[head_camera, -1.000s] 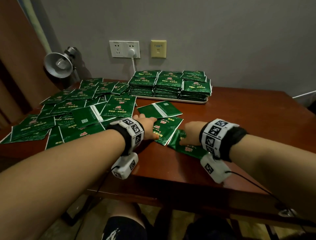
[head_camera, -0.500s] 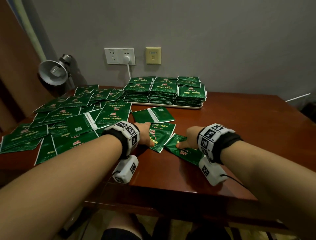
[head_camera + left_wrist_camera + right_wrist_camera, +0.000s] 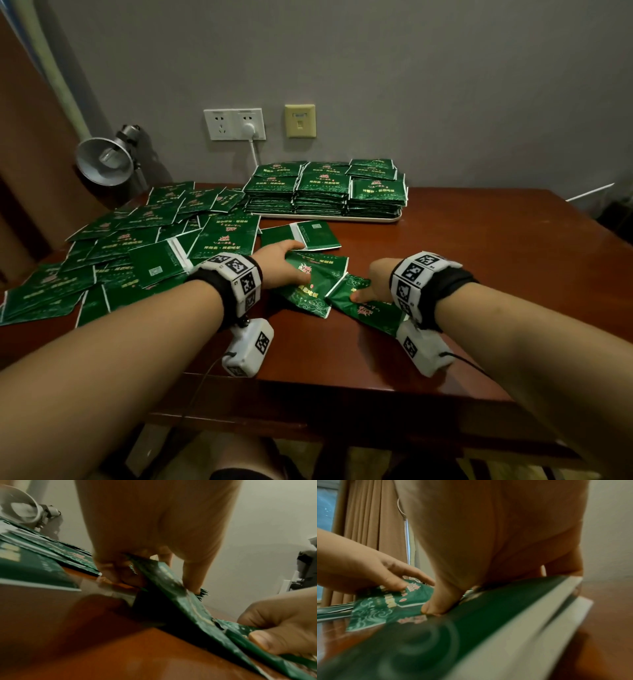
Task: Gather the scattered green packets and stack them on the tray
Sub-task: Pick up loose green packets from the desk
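Observation:
Many green packets (image 3: 137,246) lie scattered over the left half of the brown table. At the back, a white tray (image 3: 329,217) carries several stacks of packets (image 3: 325,186). My left hand (image 3: 281,265) pinches the far edge of one green packet (image 3: 315,281) near the table's middle. In the left wrist view that packet (image 3: 171,585) tilts up off the wood between the fingers (image 3: 193,577). My right hand (image 3: 371,284) grips a second packet (image 3: 363,308) just to the right, thumb (image 3: 435,607) on top. The two packets overlap at a corner.
A face-down packet (image 3: 308,234) lies just beyond my left hand. A metal lamp (image 3: 102,164) stands at the back left corner. Wall sockets (image 3: 234,124) with a plugged cable sit above the tray. The table's right part (image 3: 496,240) is bare wood.
My left hand has slid forward over its packet to the far edge and taken hold of it. My right hand stays on its packet. The head view has tilted.

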A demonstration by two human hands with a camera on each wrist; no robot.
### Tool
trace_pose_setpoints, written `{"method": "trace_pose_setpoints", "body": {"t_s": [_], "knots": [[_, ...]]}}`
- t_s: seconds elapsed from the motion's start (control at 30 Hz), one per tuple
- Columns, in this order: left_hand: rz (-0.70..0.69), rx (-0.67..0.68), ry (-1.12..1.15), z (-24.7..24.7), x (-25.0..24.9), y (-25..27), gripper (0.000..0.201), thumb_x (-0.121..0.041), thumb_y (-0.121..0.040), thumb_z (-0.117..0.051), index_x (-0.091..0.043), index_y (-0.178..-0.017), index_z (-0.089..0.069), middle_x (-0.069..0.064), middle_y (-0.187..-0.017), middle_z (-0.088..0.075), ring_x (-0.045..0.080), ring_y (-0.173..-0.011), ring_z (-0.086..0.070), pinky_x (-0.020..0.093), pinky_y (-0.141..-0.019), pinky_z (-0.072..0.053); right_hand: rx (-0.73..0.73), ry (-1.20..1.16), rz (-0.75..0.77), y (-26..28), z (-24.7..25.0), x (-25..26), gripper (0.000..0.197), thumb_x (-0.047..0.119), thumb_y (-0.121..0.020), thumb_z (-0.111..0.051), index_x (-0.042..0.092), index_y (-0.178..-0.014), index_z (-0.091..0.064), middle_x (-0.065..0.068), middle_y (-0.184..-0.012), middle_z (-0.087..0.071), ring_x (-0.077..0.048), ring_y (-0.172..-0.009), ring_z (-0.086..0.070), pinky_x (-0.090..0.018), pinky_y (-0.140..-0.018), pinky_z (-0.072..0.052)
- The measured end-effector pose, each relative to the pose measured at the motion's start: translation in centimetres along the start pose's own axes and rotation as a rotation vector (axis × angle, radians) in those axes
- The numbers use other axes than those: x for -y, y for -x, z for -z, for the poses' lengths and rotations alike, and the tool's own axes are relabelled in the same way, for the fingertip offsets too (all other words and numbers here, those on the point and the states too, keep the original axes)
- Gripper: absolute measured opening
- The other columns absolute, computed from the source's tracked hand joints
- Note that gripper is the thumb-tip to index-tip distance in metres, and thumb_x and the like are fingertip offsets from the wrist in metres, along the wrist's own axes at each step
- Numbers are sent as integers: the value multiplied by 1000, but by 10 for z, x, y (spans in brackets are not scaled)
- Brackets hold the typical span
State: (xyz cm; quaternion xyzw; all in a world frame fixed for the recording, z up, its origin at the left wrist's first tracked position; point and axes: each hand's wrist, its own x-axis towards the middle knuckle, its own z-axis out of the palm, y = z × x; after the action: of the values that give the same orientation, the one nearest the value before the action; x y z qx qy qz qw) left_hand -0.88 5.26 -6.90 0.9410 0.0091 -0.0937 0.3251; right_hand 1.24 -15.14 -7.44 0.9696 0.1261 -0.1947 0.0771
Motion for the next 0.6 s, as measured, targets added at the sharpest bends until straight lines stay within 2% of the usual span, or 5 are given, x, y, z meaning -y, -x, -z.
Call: {"method": "trace_pose_setpoints", "body": {"t_s": [0.1, 0.23, 0.33, 0.5, 0.6], "knots": [[-43, -85, 123, 2, 2, 1, 31, -21, -87, -69, -23, -118, -64, 0, -106, -68, 11, -75, -67, 24, -67, -56, -7, -9, -1, 0, 0, 0, 66, 65, -89, -49, 3, -109, -59, -3, -80, -54, -27, -87, -54, -37, -83, -48], [-34, -116, 306, 8, 2, 7, 18, 1, -85, -67, -12, -95, -73, 4, -78, -67, 8, -53, -58, 19, -50, -47, -12, -8, 8, 1, 0, -1, 70, 63, -90, -49, 0, -119, -59, -8, -102, -63, -27, -95, -58, -36, -85, -48], [-44, -192, 367, 14, -1, 13, 25, 9, -81, -67, -12, -92, -73, 6, -84, -69, 18, -67, -65, 30, -62, -57, -15, -15, 13, -1, -1, -2, 72, 64, -90, -49, 1, -124, -58, -11, -118, -64, -29, -108, -61, -37, -89, -48], [-136, -335, 431, 23, -3, 25, 39, 11, -79, -67, -19, -103, -70, 0, -99, -67, 17, -87, -67, 34, -71, -60, -24, -26, -6, -1, -1, -1, 68, 65, -89, -50, 2, -112, -61, -7, -98, -61, -26, -90, -57, -35, -81, -46], [-153, -371, 448, 29, -2, 30, 37, 6, -81, -68, -21, -107, -69, -1, -103, -66, 16, -91, -65, 35, -74, -60, -34, -24, -4, 0, -1, -2, 67, 65, -88, -50, 3, -112, -62, -9, -105, -65, -27, -96, -60, -35, -85, -48]]}}
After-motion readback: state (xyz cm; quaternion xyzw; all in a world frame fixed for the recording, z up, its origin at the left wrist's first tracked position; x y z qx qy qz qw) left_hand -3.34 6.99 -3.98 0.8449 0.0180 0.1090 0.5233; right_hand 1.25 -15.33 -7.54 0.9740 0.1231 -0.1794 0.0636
